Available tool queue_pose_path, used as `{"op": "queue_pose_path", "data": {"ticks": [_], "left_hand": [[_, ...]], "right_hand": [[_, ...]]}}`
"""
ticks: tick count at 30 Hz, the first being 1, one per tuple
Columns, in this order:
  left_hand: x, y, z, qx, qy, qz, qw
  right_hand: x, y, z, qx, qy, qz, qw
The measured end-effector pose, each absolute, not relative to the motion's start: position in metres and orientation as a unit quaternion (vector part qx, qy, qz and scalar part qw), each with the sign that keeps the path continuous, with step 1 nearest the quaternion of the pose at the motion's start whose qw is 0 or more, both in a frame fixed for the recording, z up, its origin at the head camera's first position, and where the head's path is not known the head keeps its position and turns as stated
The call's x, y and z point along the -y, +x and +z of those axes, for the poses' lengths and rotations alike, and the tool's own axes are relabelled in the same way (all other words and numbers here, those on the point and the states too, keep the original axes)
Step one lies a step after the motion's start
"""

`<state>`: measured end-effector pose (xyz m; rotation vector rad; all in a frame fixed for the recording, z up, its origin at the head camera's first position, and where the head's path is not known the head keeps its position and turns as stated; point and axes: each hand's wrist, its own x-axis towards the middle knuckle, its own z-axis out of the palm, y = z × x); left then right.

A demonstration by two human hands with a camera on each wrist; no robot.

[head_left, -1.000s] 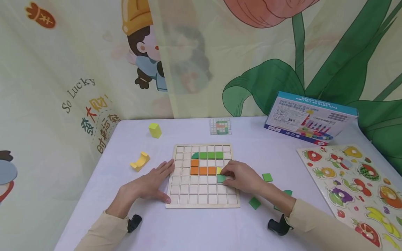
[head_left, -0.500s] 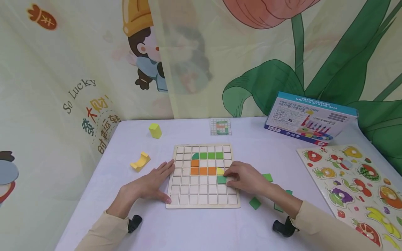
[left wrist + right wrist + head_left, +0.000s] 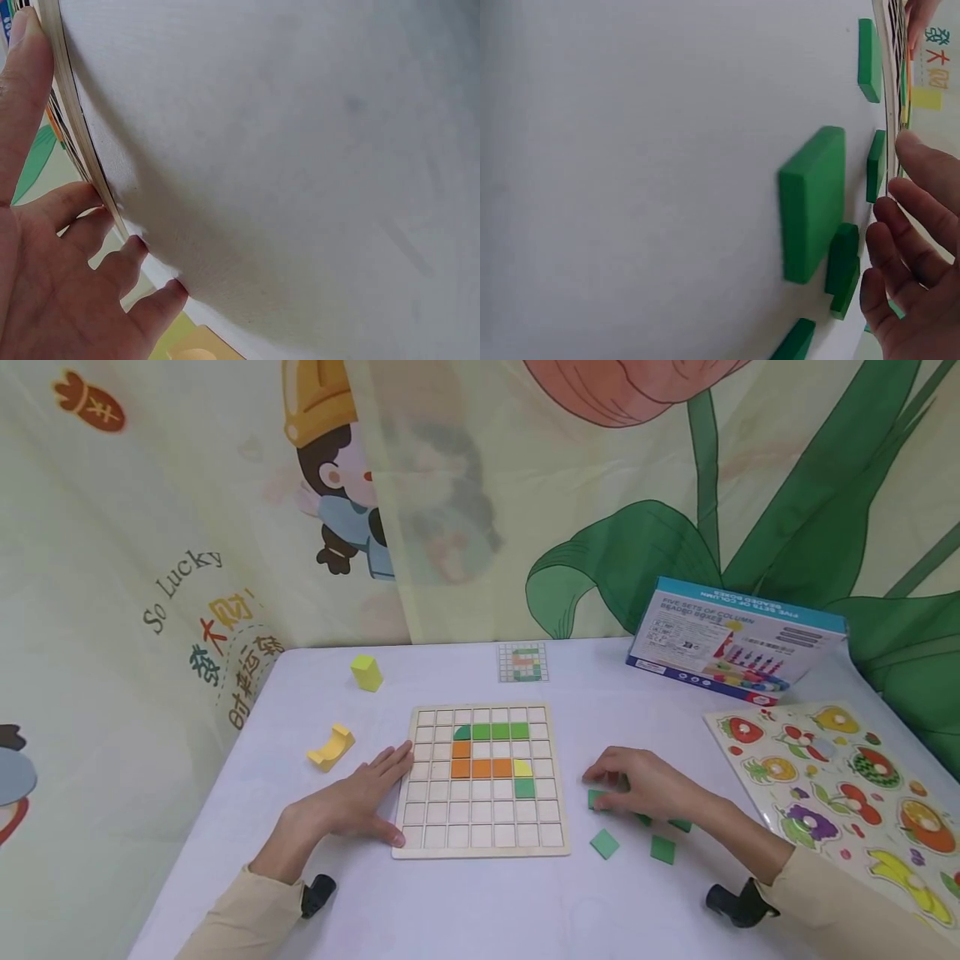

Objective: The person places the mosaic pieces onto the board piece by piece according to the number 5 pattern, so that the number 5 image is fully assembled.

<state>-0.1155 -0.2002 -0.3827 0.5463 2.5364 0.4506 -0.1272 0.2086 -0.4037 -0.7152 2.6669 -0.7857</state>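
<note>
The wooden grid board (image 3: 480, 837) lies mid-table with green, orange and yellow pieces in its cells. At its left edge my left hand (image 3: 348, 797) rests with fingers spread; the left wrist view shows fingertips (image 3: 176, 289) on the white cloth and the thumb along the board's side. My right hand (image 3: 645, 785) is over loose green pieces right of the board, its fingers bent loosely and nothing between them. One green square tile (image 3: 597, 799) lies under its thumb and fingertips, partly covered. Nearer me are two more green tiles, one left (image 3: 604, 844) and one right (image 3: 663, 850).
A small pattern card (image 3: 523, 662) lies behind the board. To the left are a yellow-green block (image 3: 367, 672) and a yellow arch block (image 3: 331, 747). A printed box (image 3: 738, 639) stands at back right, with a fruit picture board (image 3: 847, 785) in front of it.
My right hand has left the teal tile in the grid and moved right, to the loose green pieces. My left hand stays at the board's edge.
</note>
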Motion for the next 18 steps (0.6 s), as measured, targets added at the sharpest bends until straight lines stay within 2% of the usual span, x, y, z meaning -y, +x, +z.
{"op": "queue_pose_path", "data": {"ticks": [18], "left_hand": [[0.2008,-0.1163,-0.3837,-0.933,0.200,0.163,0.252]], "right_hand": [[-0.2097,-0.1171,-0.4069,-0.935,-0.222,-0.248,0.120]]}}
